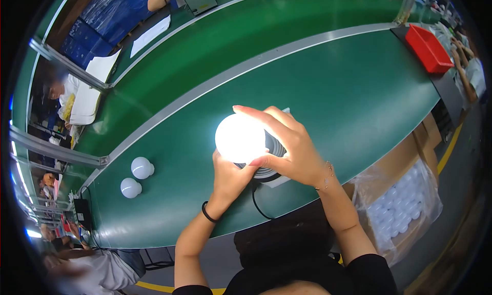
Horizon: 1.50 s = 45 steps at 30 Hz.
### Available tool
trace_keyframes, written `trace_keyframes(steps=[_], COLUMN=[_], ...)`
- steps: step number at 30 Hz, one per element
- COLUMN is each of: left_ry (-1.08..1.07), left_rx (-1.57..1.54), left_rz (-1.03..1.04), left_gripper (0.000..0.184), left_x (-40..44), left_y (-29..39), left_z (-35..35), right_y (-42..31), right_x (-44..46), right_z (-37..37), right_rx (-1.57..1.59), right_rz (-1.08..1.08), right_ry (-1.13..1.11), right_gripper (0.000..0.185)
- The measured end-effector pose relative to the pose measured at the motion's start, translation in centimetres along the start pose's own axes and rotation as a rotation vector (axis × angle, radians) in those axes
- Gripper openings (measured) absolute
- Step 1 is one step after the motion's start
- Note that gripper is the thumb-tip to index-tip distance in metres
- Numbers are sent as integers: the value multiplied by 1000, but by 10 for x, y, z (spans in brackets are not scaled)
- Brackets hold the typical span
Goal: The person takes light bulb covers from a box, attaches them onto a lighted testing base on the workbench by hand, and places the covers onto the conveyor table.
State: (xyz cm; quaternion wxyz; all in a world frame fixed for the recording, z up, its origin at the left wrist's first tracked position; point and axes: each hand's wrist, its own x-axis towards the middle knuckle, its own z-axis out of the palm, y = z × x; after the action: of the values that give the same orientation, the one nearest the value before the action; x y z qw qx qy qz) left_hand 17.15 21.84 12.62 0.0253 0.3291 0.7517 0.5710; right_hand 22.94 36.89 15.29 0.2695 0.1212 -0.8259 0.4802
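A round light bulb (pixel 240 138), glowing bright white, is between my two hands over the green worktable. My right hand (pixel 287 139) curves around its right side, fingers over the top and thumb near the lower edge. From below, my left hand (pixel 231 173) holds the bulb's lower side, its thumb close to my right thumb; its other fingers are mostly hidden. Behind the bulb and my right hand is a dark ringed device (pixel 277 150), partly covered, on a pale base. A black cable (pixel 258 205) runs from it towards the table edge.
Two unlit white bulbs (pixel 142 168) lie to the left on the worktable (pixel 338 100). At the right, a cardboard box (pixel 428 136) holds a plastic bag with several bulbs (pixel 397 205). A red bin (pixel 429 49) stands at the far right end. Other people sit around the line.
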Motion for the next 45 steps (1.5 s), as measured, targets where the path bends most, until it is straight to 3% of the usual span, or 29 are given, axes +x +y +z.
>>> trace_keyframes(steps=[6, 12, 18, 30, 36, 41, 45], left_ry=[40, 40, 28, 39, -18, -27, -71], left_rx=[-10, 12, -30, -11, 37, 142, 211], left_rz=[1, -9, 3, -23, -74, -18, 15], left_gripper=[28, 29, 29, 33, 26, 20, 33], left_x=[1, 1, -1, -1, -4, 0, -2], left_y=[9, 10, 9, 9, 2, 5, -1], left_z=[3, 3, 2, 3, -3, -2, -6], right_y=[20, 19, 17, 29, 12, 13, 16], right_x=[-3, -4, -5, -9, -6, -7, -11], right_z=[0, -3, -1, -7, -6, -1, 2], right_rx=[161, 241, 127, 273, 80, 198, 342], right_rz=[-76, 13, -99, -47, -10, 14, 59], right_ry=[-21, -54, 15, -131, -48, 53, 96], right_gripper=[52, 42, 43, 53, 65, 66, 67])
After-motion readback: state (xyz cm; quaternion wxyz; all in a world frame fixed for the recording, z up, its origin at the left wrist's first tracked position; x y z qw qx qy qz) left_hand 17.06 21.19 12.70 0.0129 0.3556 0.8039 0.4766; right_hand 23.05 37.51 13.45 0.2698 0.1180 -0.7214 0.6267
